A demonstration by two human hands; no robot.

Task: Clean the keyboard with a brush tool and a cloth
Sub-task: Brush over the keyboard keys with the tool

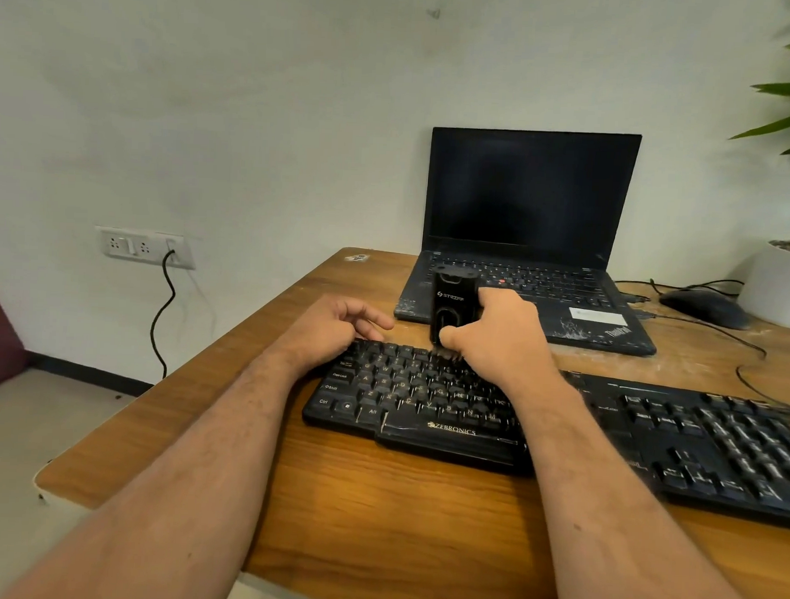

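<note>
- The right hand (501, 336) grips a black brush tool (452, 308) upright, thumb curled across its front and fingers wrapped behind it; held this way the bristles point straight down onto the top key rows of the Zebronics keyboard (418, 401), probably so they can get into the gaps between keys.
- The left hand (338, 326) rests at the keyboard's far left corner, fingers loosely curled and pinching nothing; it looks placed there to keep the board from sliding under the brush strokes.
- The keyboard lies on the wooden surface (376, 513), directly under both hands, with pale dust showing between its keys, so I judge the brushing is far from finished.
- No cloth is anywhere in view.
- Just beyond the right hand sits an open ThinkPad laptop (529, 241), screen dark, its front edge close behind the brush tool; a long forward sweep could knock into it.
- Beside the right forearm, touching or nearly touching the first keyboard, lies a second black keyboard (715, 440), which limits sideways room.
- Farther to the right are a mouse (704, 305), trailing cables (714, 330) and a white plant pot (776, 285).
- Off past the left hand, a wall socket (142, 247) holds a dangling black cord.
</note>
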